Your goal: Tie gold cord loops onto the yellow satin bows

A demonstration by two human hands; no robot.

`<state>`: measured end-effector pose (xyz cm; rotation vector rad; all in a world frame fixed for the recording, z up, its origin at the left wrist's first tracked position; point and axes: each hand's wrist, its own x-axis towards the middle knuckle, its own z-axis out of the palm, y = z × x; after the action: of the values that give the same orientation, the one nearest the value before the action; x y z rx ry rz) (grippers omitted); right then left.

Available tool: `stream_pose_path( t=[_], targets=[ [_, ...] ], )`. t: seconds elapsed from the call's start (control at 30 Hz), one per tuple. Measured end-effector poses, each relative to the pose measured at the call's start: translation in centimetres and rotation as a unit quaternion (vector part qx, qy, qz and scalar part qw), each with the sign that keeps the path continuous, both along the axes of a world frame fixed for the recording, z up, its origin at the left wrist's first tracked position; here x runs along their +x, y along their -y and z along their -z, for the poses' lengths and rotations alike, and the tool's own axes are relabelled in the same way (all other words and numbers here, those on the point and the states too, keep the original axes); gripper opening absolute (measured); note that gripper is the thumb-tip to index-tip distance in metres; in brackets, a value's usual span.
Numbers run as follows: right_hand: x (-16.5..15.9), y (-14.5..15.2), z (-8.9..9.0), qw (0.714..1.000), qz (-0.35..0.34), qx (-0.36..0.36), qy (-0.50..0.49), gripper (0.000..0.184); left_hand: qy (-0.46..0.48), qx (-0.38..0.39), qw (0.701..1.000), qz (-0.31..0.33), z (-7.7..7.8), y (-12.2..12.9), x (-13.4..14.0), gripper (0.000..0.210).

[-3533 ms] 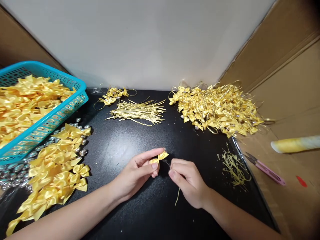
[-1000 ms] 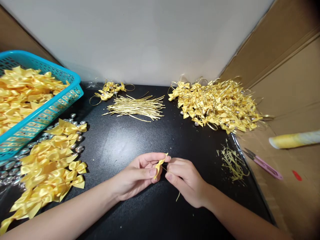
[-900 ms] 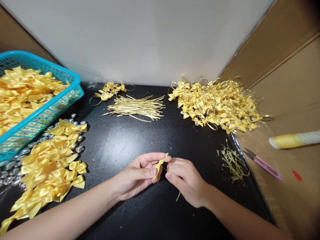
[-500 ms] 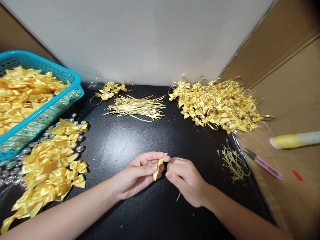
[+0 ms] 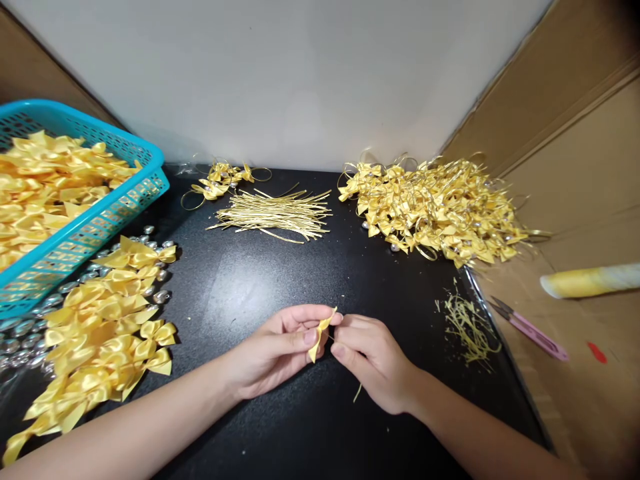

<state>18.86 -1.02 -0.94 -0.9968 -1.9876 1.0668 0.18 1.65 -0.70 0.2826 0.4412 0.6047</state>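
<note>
Pinched between the thumb and fingers of my left hand [image 5: 285,350] is a yellow ribbon bow [image 5: 319,340], seen edge-on. Right beside it, my right hand [image 5: 375,360] is closed on a thin gold cord [image 5: 357,393], whose loose end hangs below the palm. A short stretch of the cord shows between the two hands, next to the bow. My fingers hide most of the cord and the back of the bow. Both hands hover low over the black table [image 5: 280,427], fingertips almost touching.
At left, a blue basket [image 5: 150,155] holds yellow bows; loose bows [image 5: 100,333] and silver beads [image 5: 23,328] lie beside it. Gold cords [image 5: 275,215] lie at the back. Finished-looking bows with loops [image 5: 435,207] are heaped right, near cord scraps [image 5: 470,327] and pink snips [image 5: 537,337].
Hardly anything differs. The bow in my left hand has shifted and turned very slightly; my right hand keeps its hold on the cord.
</note>
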Motion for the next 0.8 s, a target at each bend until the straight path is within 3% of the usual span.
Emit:
stream_pose_path(
  t=[0.8],
  targets=[
    [-0.06, -0.07, -0.35, 1.0, -0.004, 0.005, 0.015, 0.044, 0.0, -0.001, 1.0, -0.002, -0.16, 0.0, 0.02, 0.025]
  ],
)
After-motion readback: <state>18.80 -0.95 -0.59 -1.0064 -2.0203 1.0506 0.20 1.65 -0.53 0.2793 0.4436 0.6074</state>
